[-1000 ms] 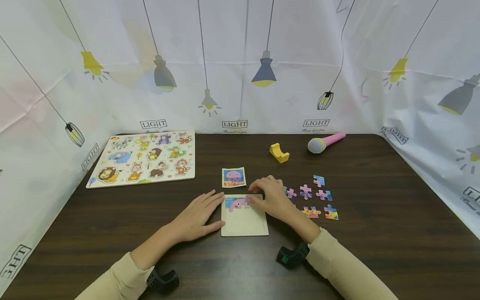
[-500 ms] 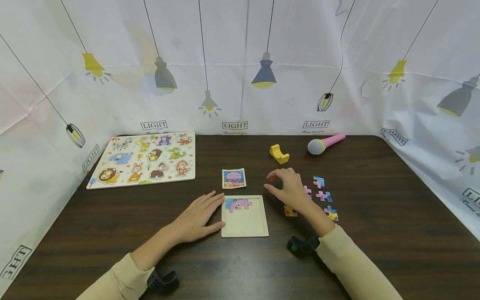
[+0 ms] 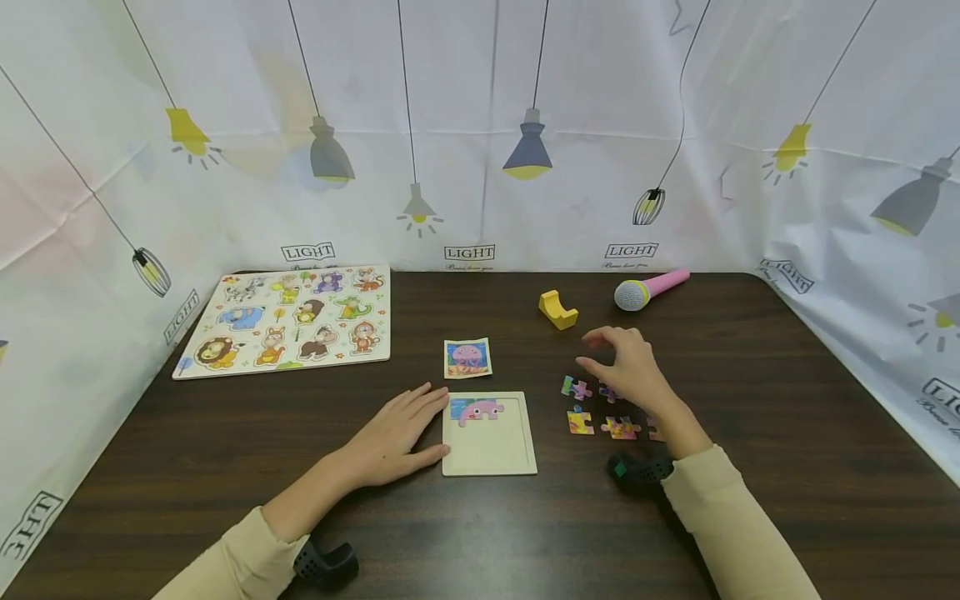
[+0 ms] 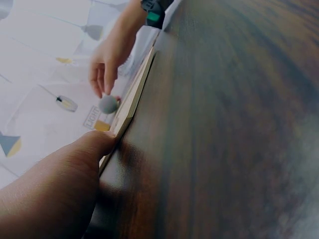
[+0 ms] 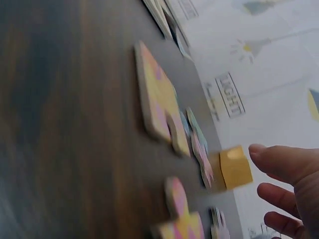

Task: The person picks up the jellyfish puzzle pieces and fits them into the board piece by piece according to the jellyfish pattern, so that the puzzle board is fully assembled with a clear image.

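My left hand (image 3: 397, 429) lies with its fingers extended along the left edge of a pale wooden puzzle board (image 3: 491, 458). Joined jigsaw pieces (image 3: 478, 409) with a pink sea creature on blue fill the board's upper left. Over loose pieces at the right, my right hand (image 3: 633, 367) hovers with thumb and fingers apart and nothing between them. Below it lie a yellow piece (image 3: 581, 422), a pink-and-yellow piece (image 3: 621, 427) and a green-and-pink piece (image 3: 576, 388); the hand and forearm hide others. In the right wrist view, the thumb (image 5: 279, 160) is well above the pieces.
A jellyfish picture card (image 3: 467, 358) lies just beyond the board. Farther back are a yellow curved block (image 3: 558, 310) and a pink toy microphone (image 3: 649, 290). An animal puzzle board (image 3: 292, 321) occupies the back left. A lamp-print cloth (image 3: 480, 150) hangs behind the table.
My right hand has moved off the board and rightward over the loose pieces, leaving the joined pieces in the upper left uncovered. My left hand has stayed put.
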`<state>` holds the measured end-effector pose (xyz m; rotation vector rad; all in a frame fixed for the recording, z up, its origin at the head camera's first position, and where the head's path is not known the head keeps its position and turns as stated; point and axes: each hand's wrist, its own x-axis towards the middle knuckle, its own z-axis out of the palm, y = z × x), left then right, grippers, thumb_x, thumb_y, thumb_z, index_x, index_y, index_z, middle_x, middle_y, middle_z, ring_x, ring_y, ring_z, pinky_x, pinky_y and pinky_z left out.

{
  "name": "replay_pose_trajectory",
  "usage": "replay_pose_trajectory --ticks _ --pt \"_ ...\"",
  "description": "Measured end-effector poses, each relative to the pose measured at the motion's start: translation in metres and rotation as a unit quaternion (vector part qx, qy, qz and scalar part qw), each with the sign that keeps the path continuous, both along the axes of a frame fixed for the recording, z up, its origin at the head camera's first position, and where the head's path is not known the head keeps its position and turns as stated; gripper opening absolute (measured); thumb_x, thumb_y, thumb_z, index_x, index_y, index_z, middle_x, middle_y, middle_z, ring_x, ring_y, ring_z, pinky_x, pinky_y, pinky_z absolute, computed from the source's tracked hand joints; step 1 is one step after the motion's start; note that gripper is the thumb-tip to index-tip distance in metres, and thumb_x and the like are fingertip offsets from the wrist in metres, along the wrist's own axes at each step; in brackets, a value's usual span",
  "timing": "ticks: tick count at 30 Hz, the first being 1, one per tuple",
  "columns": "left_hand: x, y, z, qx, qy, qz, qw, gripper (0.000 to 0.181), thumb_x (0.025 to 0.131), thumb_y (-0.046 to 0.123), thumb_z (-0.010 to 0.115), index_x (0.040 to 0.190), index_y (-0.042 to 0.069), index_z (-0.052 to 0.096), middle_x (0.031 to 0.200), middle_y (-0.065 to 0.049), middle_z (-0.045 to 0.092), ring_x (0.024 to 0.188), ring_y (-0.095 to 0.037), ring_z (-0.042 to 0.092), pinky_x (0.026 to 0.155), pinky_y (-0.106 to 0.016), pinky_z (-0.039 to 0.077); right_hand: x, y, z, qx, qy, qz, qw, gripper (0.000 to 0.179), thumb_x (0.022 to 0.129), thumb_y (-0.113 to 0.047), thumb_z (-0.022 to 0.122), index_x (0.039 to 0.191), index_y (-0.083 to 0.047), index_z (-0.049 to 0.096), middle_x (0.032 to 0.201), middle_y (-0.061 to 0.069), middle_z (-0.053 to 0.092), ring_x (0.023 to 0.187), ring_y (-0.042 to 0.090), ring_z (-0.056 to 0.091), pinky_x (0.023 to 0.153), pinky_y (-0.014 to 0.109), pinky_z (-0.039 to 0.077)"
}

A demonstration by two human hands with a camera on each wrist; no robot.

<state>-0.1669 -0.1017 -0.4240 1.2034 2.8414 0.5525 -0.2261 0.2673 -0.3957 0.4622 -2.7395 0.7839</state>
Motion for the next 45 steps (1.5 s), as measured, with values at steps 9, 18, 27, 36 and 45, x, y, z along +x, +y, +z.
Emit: replay_pose_trajectory --ticks 9,18,27,36,45 --pt "0.0 0.0 0.0 0.0 0.0 0.001 1.0 0.069 0.093 0.052 0.041 0.145 0.008 0.028 0.149 -0.004 0.025 0.138 -0.022 0.015 0.109 -0.041 0.013 0.001 0.031 0.001 -0.022 -0.059 -0.03 0.9975 0.046 0.084 -0.032 0.067 0.115 0.0 0.058 0.109 0.021 0.058 0.106 0.038 0.038 0.089 0.057 0.027" --pt "0.0 0.001 0.0 0.003 -0.001 0.0 1.0 0.069 0.093 0.052 0.04 0.144 0.008 0.028 0.149 -0.004 0.025 0.138 -0.022 0.015 0.109 -0.041 0.013 0.005 0.055 0.002 0.04 -0.094 -0.061 0.9929 0.058 0.084 -0.043 0.063 0.122 -0.001 0.053 0.124 0.027 0.045 0.111 0.047 0.028 0.084 0.065 0.019" --pt "0.0 0.001 -0.001 -0.002 0.001 0.0 1.0 0.07 0.093 0.054 0.039 0.145 0.009 0.027 0.149 -0.004 0.025 0.138 -0.022 0.015 0.109 -0.041 0.013 0.004 0.07 -0.002 0.057 -0.122 -0.08 0.9877 0.061 0.082 -0.048 0.062 0.118 0.0 0.056 0.124 0.028 0.042 0.109 0.047 0.027 0.082 0.063 0.021" --pt "0.0 0.001 -0.001 -0.002 0.001 -0.001 1.0 0.07 0.093 0.054 0.038 0.145 0.008 0.027 0.149 -0.004 0.025 0.138 -0.022 0.015 0.109 -0.041 0.013 0.004 0.072 -0.007 0.054 -0.119 -0.088 0.9874 0.058 0.081 -0.048 0.064 0.114 0.0 0.059 0.123 0.029 0.042 0.108 0.048 0.028 0.08 0.063 0.023" --pt "0.0 0.0 -0.001 0.0 0.001 -0.001 1.0 0.07 0.093 0.053 0.04 0.144 0.008 0.028 0.149 -0.004 0.026 0.137 -0.023 0.016 0.109 -0.041 0.013 0.004 0.073 -0.01 0.039 -0.116 -0.092 0.9882 0.053 0.083 -0.045 0.063 0.11 0.001 0.059 0.119 0.028 0.044 0.107 0.047 0.029 0.08 0.062 0.021"
